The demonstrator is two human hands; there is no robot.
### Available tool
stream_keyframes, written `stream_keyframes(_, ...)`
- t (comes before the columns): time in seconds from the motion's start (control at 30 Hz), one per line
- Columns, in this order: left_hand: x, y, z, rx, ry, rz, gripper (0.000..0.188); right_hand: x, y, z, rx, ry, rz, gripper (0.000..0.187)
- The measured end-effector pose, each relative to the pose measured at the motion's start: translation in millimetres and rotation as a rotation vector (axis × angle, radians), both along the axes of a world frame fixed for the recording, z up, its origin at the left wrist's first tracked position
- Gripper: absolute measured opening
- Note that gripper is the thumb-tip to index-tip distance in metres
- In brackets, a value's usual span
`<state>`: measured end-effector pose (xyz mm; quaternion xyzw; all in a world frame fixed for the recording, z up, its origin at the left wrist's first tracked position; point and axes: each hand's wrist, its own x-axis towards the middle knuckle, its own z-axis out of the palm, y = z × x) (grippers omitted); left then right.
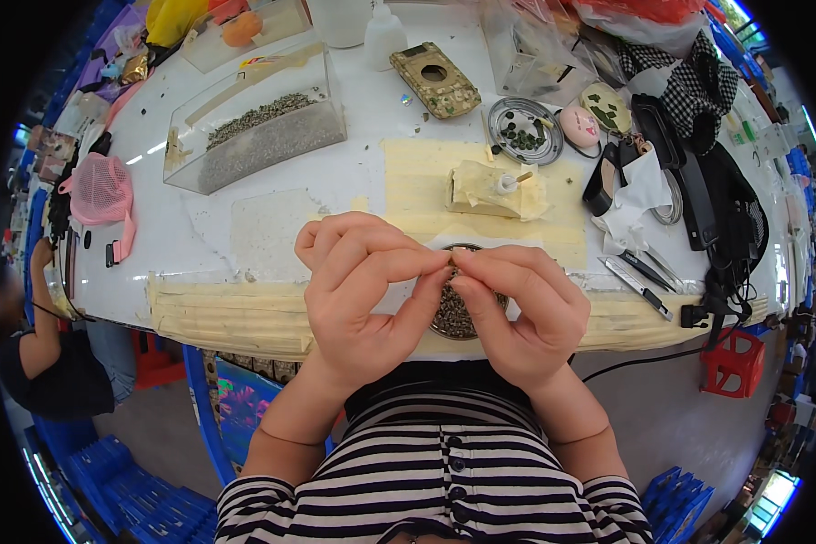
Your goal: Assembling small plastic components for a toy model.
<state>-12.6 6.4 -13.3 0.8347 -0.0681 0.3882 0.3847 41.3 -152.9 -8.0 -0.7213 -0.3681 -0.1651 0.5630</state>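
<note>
My left hand (358, 295) and my right hand (530, 308) meet fingertip to fingertip over the table's near edge. Both pinch a tiny olive-brown piece (451, 260), mostly hidden by the fingers, so its kind cannot be made out. Directly below them is a round dish (456, 336) full of small brownish parts (453, 313), partly covered by my hands. Just beyond stands a small white pot (506, 185) with a thin stick in it, set on a tape-wrapped block (467, 193). Farther off lies a camouflage model tank body (435, 82) with a round hole in its top.
A clear bin (276, 154) of small grey-green parts stands far left. A metal dish (524, 131) holds dark green pieces. To the right lie a utility knife (637, 288), tweezers (666, 270) and black straps (698, 199). A pink mesh pouch (102, 190) and another person (50, 354) are at left.
</note>
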Motion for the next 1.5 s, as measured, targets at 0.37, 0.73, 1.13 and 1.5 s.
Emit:
stream_keyframes(0.37,-1.1,0.7,2.2,0.043,-0.021,-0.037,0.025,1.0,-5.8,1.6,0.257,0.794,0.289,0.014)
stream_keyframes(0.73,-0.6,-0.8,1.3,0.04,0.014,0.02,0.023,-1.4,0.1,-0.4,0.05,-0.029,0.019,0.023)
stream_keyframes(1.13,0.4,-0.9,2.2,0.048,-0.038,-0.045,0.025,1.0,-4.8,-8.1,0.155,0.439,0.209,0.015)
stream_keyframes(1.5,1.7,-2.1,-1.6,0.034,-0.011,0.017,0.022,-1.6,-2.6,-3.6,0.086,0.061,0.037,0.021)
